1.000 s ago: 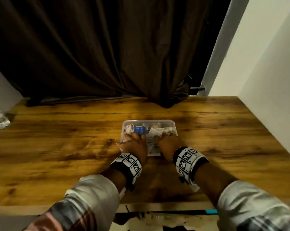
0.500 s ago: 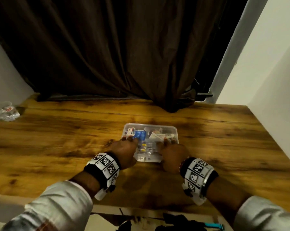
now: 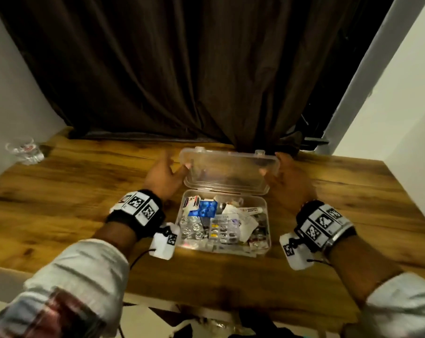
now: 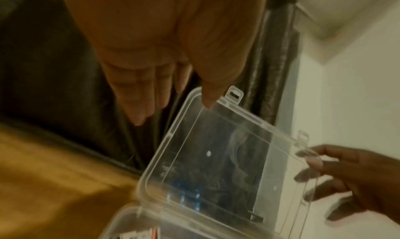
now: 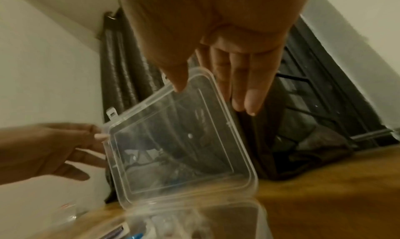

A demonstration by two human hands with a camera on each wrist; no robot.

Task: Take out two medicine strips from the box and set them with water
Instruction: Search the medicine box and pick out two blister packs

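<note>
I see the wooden table (image 3: 60, 196) carrying the clear box (image 3: 267, 230) at centre, medicine strips (image 3: 221, 228) inside, lid (image 3: 228, 172) raised at 12 o'clock. My left hand (image 3: 163, 178) and right hand (image 3: 288, 181), fingers straight, touch the lid's ends.

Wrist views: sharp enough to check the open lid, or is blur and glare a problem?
Left wrist: lid edges readable, table smeared by blur. Right wrist: lid clear, box below it blurred and hazy. Head: dim, warm light, strips fairly legible.
</note>
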